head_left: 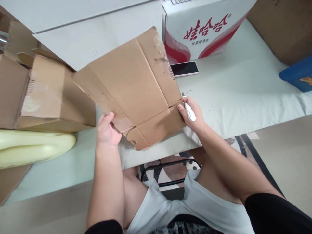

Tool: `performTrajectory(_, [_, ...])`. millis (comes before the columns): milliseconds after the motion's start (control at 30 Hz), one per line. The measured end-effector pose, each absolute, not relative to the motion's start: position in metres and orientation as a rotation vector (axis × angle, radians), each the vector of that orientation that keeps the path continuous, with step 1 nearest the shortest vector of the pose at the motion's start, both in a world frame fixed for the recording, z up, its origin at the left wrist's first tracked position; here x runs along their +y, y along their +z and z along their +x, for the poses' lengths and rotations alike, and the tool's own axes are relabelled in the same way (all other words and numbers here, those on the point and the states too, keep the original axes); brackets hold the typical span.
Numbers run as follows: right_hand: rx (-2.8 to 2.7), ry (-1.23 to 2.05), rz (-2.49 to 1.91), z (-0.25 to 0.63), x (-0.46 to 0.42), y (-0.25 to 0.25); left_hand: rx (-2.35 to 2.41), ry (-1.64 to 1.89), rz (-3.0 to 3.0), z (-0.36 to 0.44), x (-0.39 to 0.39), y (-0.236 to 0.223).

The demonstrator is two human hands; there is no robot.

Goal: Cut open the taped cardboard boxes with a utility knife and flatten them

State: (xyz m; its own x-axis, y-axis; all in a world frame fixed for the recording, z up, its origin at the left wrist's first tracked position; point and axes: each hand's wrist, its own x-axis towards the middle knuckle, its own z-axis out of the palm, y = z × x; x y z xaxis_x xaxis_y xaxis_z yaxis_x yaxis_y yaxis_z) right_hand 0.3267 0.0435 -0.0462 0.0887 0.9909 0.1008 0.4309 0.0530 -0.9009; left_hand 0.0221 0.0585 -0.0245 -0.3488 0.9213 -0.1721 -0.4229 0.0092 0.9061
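Note:
A flattened piece of brown cardboard [131, 78], creased by fold lines and torn along its right edge, is held tilted above the cloth-covered table. My left hand [108, 130] grips its lower left edge, thumb on top and the other fingers partly hidden. On the opposite side my right hand [193, 113] pinches the lower right edge with the thumb. A white utility knife [189, 111] is also in that hand, with a short piece of blade showing at its upper end.
Behind the cardboard stand a white carton with red print [200, 35] and a phone [185, 69]. Open cardboard boxes [46, 91] and a pale yellow object [36, 146] are at left. A blue object [297, 76] lies at right. The pale tablecloth [234, 104] reaches the front edge.

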Motion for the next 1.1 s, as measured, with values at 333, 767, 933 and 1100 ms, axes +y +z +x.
performTrajectory(333, [-1.257, 1.069, -1.385, 0.322, 0.044, -0.043, 1.216, 1.825, 0.734, 0.024, 0.065, -0.029])
performTrajectory(767, [-0.659, 1.540, -0.982, 0.319, 0.046, -0.036, 1.116, 1.836, 0.706, 0.023, 0.065, -0.032])
performTrajectory(933, [-0.648, 1.634, -0.859, 0.317, 0.044, -0.038, 1.115, 1.748, 0.777, 0.023, 0.064, -0.036])
performTrajectory(1100, [-0.689, 1.595, -0.975, 0.304, 0.039, -0.041, 1.134, 1.670, 0.833, 0.032, 0.059, -0.032])
